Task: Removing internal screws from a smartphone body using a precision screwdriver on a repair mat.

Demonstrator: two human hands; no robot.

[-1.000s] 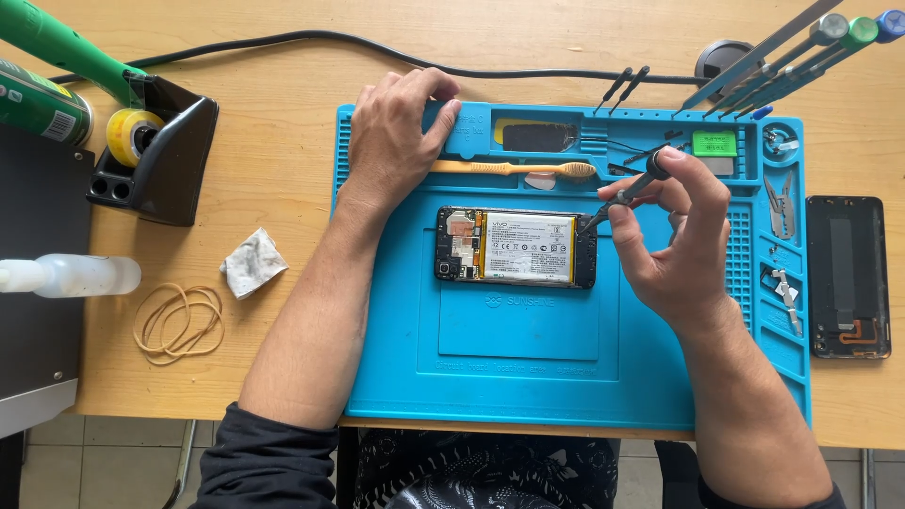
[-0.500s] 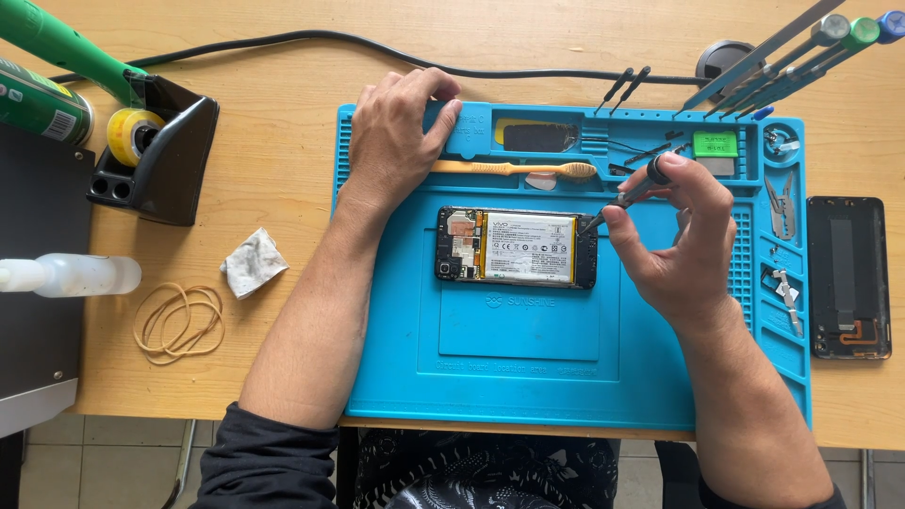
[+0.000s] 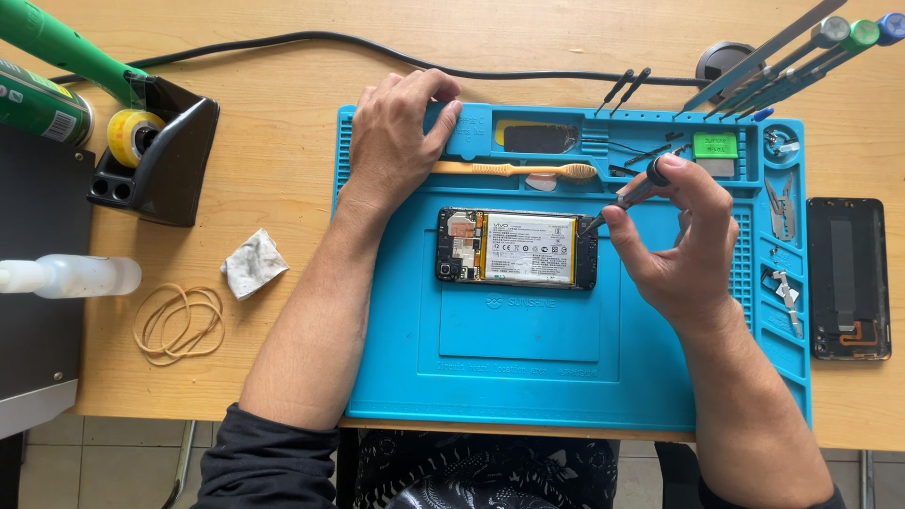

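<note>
An opened phone (image 3: 517, 248), back cover off with its battery and circuit board showing, lies across the blue repair mat (image 3: 528, 377). My right hand (image 3: 681, 247) grips a small screwdriver (image 3: 630, 195) whose tip touches the phone's right end. My left hand (image 3: 398, 134) rests palm down on the mat's upper left part, fingers over the tray edge, beside a tan toothbrush (image 3: 514, 170). It holds nothing.
The phone's back cover (image 3: 848, 278) lies right of the mat. Tweezers (image 3: 781, 207) and small parts sit in the mat's right trays; several screwdrivers (image 3: 801, 52) stand at top right. Left: black stand with tape (image 3: 156, 151), plastic bottle (image 3: 71, 276), rubber bands (image 3: 179, 322), crumpled wipe (image 3: 253, 264).
My right hand and the screwdriver shifted only slightly at the phone's right end. The left hand stayed where it was.
</note>
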